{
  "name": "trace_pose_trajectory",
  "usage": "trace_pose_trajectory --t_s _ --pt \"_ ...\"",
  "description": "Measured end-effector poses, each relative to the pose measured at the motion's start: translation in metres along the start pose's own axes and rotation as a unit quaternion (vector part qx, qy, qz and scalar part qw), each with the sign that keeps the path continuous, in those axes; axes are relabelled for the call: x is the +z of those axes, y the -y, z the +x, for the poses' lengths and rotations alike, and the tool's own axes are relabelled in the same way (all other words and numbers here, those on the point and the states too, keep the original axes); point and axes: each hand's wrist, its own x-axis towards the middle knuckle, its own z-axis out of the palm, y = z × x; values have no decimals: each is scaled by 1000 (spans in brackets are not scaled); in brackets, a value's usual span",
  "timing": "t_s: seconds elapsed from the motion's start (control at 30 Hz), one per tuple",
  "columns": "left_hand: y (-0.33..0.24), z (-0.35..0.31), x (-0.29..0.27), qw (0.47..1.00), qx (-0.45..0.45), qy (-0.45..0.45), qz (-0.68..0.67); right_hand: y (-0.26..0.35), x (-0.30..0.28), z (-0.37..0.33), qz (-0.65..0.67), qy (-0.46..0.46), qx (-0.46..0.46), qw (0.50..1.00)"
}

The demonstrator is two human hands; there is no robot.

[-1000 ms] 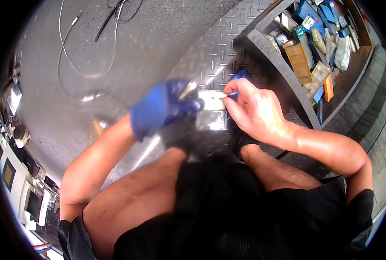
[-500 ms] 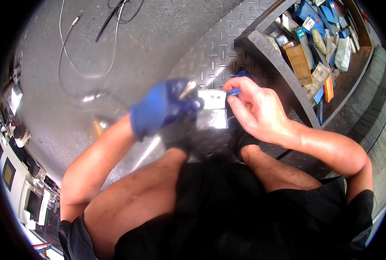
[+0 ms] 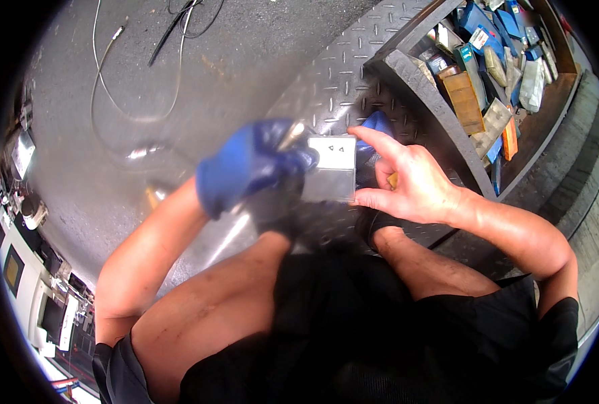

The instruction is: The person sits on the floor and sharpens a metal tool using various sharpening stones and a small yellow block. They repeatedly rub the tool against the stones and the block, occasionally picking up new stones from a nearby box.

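In my left hand (image 3: pixel 262 158), which wears a blue glove, is the left side of a small flat clear-and-grey plastic case (image 3: pixel 330 185). A white label with two small dark triangles covers its upper half. A brass-coloured metal piece (image 3: pixel 291 137) shows at the gloved fingers; its full shape is hidden. My bare right hand (image 3: pixel 407 172) spans the case's right side, forefinger at the upper corner and thumb at the lower one. Behind that hand is blue material (image 3: pixel 377 124), perhaps a glove. A small yellow thing (image 3: pixel 393 180) shows by its curled fingers.
A dark metal-edged bin (image 3: pixel 441 111) at the upper right holds many small blue, clear and orange plastic boxes. Tread plate (image 3: pixel 333 87) covers the floor beneath my hands. A thin hose (image 3: pixel 178 87) lies at the upper left. Machinery stands along the left rim.
My right forefinger and thumb have spread from near the case's upper right to its two right corners. The case has shifted slightly right and tilted a little; my left hand keeps its hold.
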Motion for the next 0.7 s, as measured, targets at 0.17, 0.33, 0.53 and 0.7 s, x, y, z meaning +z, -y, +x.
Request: trace_pose_trajectory --t_s 0.17,0.33,0.53,0.7 --pt "5 0 -2 999 41 10 24 -1 -1 -2 9 -13 -11 1000" --pt "5 -1 -1 1000 29 4 4 0 -2 -3 -20 -34 -39 998" --pt "1 -4 4 1000 28 -1 3 -7 -4 -2 -38 -24 -84 995" --pt "-4 -3 5 999 42 21 -1 -11 -2 -2 -48 -43 -94 994"
